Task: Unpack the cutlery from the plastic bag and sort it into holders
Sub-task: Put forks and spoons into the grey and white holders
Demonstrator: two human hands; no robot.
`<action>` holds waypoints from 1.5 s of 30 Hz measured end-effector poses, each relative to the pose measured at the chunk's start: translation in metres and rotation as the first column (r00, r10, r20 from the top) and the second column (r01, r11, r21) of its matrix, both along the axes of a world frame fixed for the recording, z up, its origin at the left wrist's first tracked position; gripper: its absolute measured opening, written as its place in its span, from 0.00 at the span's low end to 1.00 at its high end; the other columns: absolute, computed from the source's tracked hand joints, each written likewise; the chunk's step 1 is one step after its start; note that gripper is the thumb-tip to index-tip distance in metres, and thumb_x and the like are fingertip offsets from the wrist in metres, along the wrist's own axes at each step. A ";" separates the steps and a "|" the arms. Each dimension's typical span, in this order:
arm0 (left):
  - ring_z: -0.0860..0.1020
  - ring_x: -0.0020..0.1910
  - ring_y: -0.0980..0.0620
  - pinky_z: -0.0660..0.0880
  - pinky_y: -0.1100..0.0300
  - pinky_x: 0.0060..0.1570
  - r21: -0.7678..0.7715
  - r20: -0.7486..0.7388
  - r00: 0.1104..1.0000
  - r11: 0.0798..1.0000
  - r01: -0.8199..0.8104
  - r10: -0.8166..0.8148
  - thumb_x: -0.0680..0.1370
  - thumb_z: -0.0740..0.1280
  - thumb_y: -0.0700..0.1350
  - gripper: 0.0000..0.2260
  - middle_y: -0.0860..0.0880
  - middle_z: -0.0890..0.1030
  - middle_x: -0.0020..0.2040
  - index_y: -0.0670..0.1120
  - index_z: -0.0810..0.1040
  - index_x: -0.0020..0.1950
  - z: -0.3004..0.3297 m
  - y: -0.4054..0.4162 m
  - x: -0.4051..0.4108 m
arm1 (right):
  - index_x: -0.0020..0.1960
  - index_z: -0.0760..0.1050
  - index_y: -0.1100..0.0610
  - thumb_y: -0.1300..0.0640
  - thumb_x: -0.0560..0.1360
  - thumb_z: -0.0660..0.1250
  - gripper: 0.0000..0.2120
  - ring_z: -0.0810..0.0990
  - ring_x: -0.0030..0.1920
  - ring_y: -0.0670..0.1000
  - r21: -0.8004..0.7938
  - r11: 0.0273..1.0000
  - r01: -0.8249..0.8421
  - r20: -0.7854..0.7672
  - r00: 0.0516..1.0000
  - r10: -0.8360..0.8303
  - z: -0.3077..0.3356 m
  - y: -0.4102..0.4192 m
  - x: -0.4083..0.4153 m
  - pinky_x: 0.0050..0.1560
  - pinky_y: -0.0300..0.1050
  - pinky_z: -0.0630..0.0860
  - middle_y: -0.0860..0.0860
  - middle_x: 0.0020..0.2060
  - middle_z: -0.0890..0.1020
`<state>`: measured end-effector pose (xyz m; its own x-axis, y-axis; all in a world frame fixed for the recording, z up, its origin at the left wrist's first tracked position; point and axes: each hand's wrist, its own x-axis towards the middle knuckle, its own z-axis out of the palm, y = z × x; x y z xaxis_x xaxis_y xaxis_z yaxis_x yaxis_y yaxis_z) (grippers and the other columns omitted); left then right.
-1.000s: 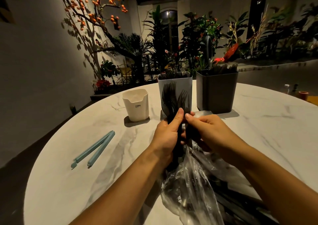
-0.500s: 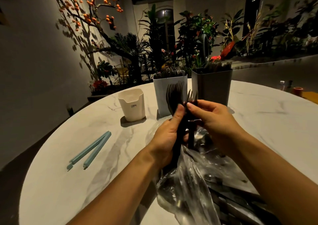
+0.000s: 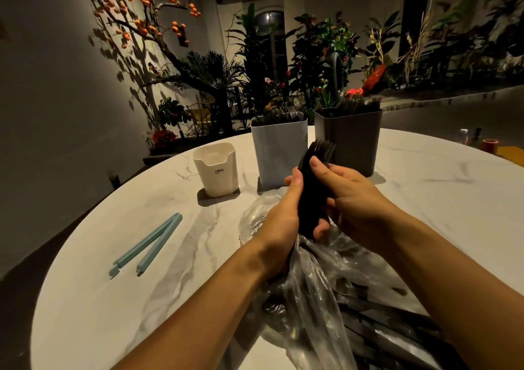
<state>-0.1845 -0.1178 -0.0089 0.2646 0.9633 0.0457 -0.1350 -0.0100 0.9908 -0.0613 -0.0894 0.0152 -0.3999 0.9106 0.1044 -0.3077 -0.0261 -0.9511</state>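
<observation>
You are gripping a bundle of black cutlery (image 3: 313, 188) between both hands, left hand (image 3: 283, 216) and right hand (image 3: 354, 197) curling around it above the clear plastic bag (image 3: 312, 279). Beyond are standing 3 holders: cream (image 3: 217, 171), white (image 3: 279, 151), grey (image 3: 351, 137), the white and grey already holding cutlery.

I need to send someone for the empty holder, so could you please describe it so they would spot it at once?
On the round marble table, three holders stand in a row at the far side. The cream holder is the leftmost and the shortest, beside the white holder. It alone has small dark lettering on its front and no cutlery sticking out.
</observation>
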 end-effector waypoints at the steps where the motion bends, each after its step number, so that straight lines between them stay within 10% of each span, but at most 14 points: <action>1: 0.77 0.33 0.52 0.75 0.61 0.37 0.012 0.036 0.999 1.000 0.027 -0.028 0.82 0.51 0.64 0.30 0.46 0.80 0.35 0.41 0.77 0.63 0.002 -0.001 0.000 | 0.57 0.78 0.61 0.49 0.81 0.60 0.17 0.85 0.51 0.51 0.025 0.999 0.026 0.005 1.000 -0.026 0.002 0.000 0.000 0.47 0.41 0.83 0.55 0.51 0.86; 4: 0.84 0.49 0.46 0.82 0.53 0.51 0.065 -0.047 0.999 0.998 0.005 -0.002 0.80 0.64 0.52 0.19 0.41 0.84 0.54 0.42 0.75 0.67 0.001 -0.002 0.001 | 0.56 0.77 0.59 0.51 0.82 0.59 0.13 0.85 0.49 0.49 0.178 0.971 0.157 0.003 0.987 -0.160 0.006 0.001 0.001 0.41 0.37 0.81 0.52 0.46 0.87; 8: 0.81 0.48 0.43 0.79 0.45 0.54 0.154 -0.263 0.962 0.988 -0.034 0.074 0.82 0.65 0.41 0.05 0.41 0.81 0.50 0.48 0.74 0.57 -0.008 0.003 0.002 | 0.57 0.74 0.60 0.53 0.82 0.58 0.12 0.85 0.46 0.51 0.278 0.936 0.215 -0.071 0.977 -0.203 0.010 0.001 0.002 0.46 0.40 0.81 0.53 0.44 0.85; 15: 0.79 0.37 0.65 0.78 0.67 0.40 0.319 -0.338 0.924 0.945 -0.070 0.182 0.80 0.69 0.42 0.09 0.60 0.82 0.36 0.55 0.76 0.45 -0.020 0.001 0.010 | 0.48 0.76 0.55 0.55 0.74 0.72 0.06 0.75 0.33 0.42 0.414 0.877 0.244 0.022 0.960 -0.278 0.006 -0.005 -0.018 0.34 0.36 0.74 0.45 0.32 0.76; 23: 0.80 0.48 0.65 0.75 0.71 0.43 0.283 -0.306 0.908 0.938 -0.200 0.286 0.75 0.74 0.43 0.13 0.57 0.80 0.46 0.58 0.74 0.50 -0.028 0.014 0.014 | 0.44 0.79 0.57 0.54 0.74 0.74 0.07 0.79 0.36 0.43 0.414 0.875 0.251 0.160 0.926 -0.342 -0.014 0.003 -0.021 0.41 0.38 0.76 0.49 0.34 0.79; 27: 0.82 0.47 0.51 0.81 0.52 0.51 0.253 -0.344 0.900 0.950 -0.185 0.267 0.77 0.72 0.41 0.10 0.52 0.82 0.45 0.53 0.76 0.54 -0.026 0.011 0.010 | 0.42 0.77 0.57 0.50 0.76 0.70 0.10 0.75 0.31 0.42 0.310 0.905 0.292 0.118 0.932 -0.342 -0.011 0.002 -0.023 0.39 0.39 0.74 0.46 0.28 0.75; 34: 0.80 0.40 0.56 0.79 0.60 0.44 0.202 -0.489 0.848 0.972 -0.118 0.204 0.80 0.70 0.44 0.07 0.54 0.80 0.42 0.53 0.74 0.55 -0.009 0.013 0.008 | 0.45 0.77 0.60 0.50 0.78 0.68 0.12 0.71 0.34 0.49 0.289 0.902 0.322 0.186 0.905 -0.382 0.005 0.014 -0.026 0.40 0.46 0.71 0.49 0.30 0.72; 41: 0.82 0.54 0.43 0.77 0.42 0.60 0.262 -0.612 0.766 0.964 -0.039 0.197 0.81 0.68 0.47 0.07 0.44 0.85 0.52 0.47 0.80 0.56 0.032 0.022 -0.001 | 0.44 0.75 0.57 0.49 0.80 0.65 0.12 0.78 0.41 0.49 0.326 0.901 0.286 0.311 0.868 -0.388 0.046 0.025 -0.027 0.46 0.46 0.74 0.51 0.36 0.77; 45: 0.81 0.47 0.41 0.78 0.42 0.53 0.323 -0.674 0.702 0.946 0.002 0.229 0.83 0.64 0.48 0.08 0.42 0.83 0.47 0.44 0.78 0.54 0.048 0.030 -0.008 | 0.40 0.74 0.56 0.46 0.81 0.63 0.16 0.73 0.37 0.48 0.352 0.906 0.234 0.419 0.827 -0.376 0.069 0.025 -0.028 0.38 0.41 0.69 0.50 0.35 0.76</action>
<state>-0.1923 -0.0882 0.0388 0.2206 0.9616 0.1632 0.6105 -0.2666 0.7458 -0.0889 -0.0643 0.0839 -0.1714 0.9554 0.2406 0.2265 0.2759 -0.9341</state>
